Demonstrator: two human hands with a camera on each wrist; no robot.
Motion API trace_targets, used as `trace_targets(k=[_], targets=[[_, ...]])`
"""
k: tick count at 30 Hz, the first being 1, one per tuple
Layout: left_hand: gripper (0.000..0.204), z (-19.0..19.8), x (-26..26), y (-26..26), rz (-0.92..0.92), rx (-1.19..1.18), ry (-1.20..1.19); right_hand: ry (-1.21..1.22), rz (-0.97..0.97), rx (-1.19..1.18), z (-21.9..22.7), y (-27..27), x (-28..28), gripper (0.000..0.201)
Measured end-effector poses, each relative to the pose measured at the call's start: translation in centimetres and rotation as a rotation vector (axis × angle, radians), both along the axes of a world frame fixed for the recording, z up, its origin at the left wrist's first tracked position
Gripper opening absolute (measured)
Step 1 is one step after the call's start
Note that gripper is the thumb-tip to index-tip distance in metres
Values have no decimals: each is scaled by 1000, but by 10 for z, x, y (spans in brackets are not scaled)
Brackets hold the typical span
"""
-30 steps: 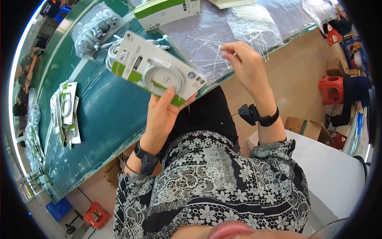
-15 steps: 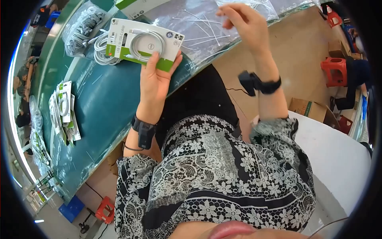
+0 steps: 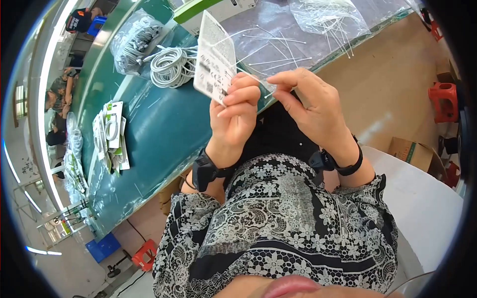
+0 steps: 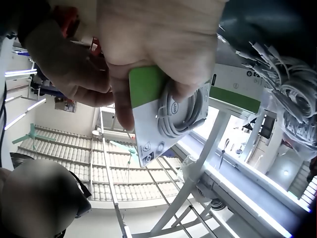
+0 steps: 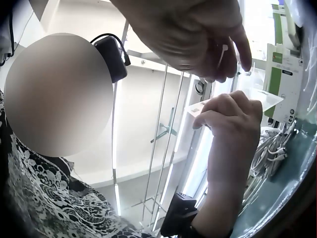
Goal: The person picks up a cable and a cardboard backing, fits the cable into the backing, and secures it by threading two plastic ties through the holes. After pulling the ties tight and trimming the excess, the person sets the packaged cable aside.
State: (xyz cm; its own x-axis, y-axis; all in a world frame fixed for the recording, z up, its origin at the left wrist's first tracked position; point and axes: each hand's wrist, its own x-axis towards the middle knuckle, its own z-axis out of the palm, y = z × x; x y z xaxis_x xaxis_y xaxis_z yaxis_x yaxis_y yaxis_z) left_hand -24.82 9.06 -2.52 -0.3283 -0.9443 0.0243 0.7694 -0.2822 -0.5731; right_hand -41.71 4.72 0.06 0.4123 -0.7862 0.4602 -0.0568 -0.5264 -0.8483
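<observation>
The left hand (image 3: 233, 116) grips the lower end of a white-and-green cable card (image 3: 216, 57), held upright with its printed back towards the head view. In the left wrist view, a coiled white cable (image 4: 178, 114) shows on the card's front (image 4: 148, 116), under the thumb. Close on the right is the right hand (image 3: 315, 102), thumb and forefinger near each other beside the card's edge. A thin white cable tie (image 5: 221, 54) shows between its fingers in the right wrist view; its far end is hard to follow.
Loose white ties (image 3: 280, 47) and a bag of ties (image 3: 328, 17) lie behind the hands. Coiled cables (image 3: 171, 67), a bag of cables (image 3: 136, 42) and a green-and-white box (image 3: 218, 15) are farther left. More carded cables (image 3: 112, 134) lie on the green table (image 3: 149, 134).
The card has turned from its front to its back and stands more upright. The right hand has come down and in towards the left hand. The head view has shifted somewhat.
</observation>
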Motion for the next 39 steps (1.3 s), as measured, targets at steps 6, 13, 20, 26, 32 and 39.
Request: trace_targets(k=[6,13,20,26,32,39], targets=[[9,3,-2,-2,-60,-115,107,-17,-48,-226,1,-12,0,17],[10,0,-5,-4,-86,-137,99,-2,-72,-304,6,-17,0,17],[11,0,-5,-2,-67,-140,67,37,-94,-326,5,-16,1,17],[11,-4,-3,0,-60,-152,2,25,-72,-328,7,-14,4,17],[17,-15,-2,2,28,-244,-363,-8,3,-285,0,-14,13,21],[38,4,-9,-4,167,-59,-1246,-78,48,72,-45,-31,4,25]])
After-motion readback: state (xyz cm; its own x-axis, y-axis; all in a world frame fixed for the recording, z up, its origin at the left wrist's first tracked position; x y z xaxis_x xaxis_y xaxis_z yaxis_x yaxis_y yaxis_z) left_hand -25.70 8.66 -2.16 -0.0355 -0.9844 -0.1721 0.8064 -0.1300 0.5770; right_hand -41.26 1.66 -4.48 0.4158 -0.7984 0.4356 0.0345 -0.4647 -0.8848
